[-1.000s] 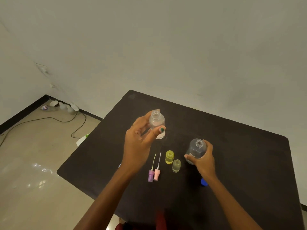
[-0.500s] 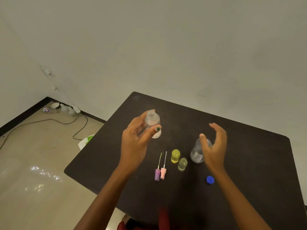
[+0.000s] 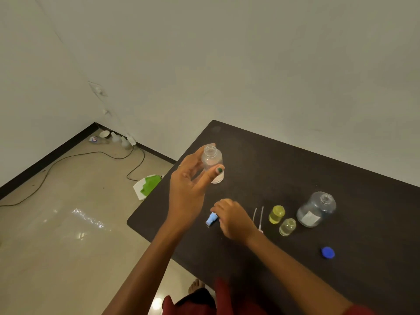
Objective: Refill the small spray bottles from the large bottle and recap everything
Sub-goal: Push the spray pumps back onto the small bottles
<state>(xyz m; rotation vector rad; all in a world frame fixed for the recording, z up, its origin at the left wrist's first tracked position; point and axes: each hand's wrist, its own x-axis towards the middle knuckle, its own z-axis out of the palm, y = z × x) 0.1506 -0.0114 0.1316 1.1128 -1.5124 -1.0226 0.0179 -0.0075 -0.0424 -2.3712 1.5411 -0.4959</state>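
Observation:
My left hand (image 3: 188, 189) holds a small clear spray bottle (image 3: 212, 162) upright and uncapped above the black table (image 3: 284, 160). Low on the table's left part, my right hand (image 3: 234, 218) curls its fingers over a light blue spray cap (image 3: 211, 219). The large clear bottle (image 3: 317, 209) stands open on the right, its blue cap (image 3: 328, 252) lying in front of it. A yellow small bottle (image 3: 276, 214) and a pale small bottle (image 3: 287, 227) stand open beside it. Two thin spray tubes (image 3: 258, 215) lie between my right hand and the yellow bottle.
The table's near left edge drops to a tiled floor, where a green and white object (image 3: 147, 186) and a black cable (image 3: 68, 158) lie. Several small items (image 3: 111, 138) sit in the room's corner by the wall.
My right hand left the large bottle and crossed left to the light blue spray cap. The camera view shifted left. My left hand keeps the small bottle raised.

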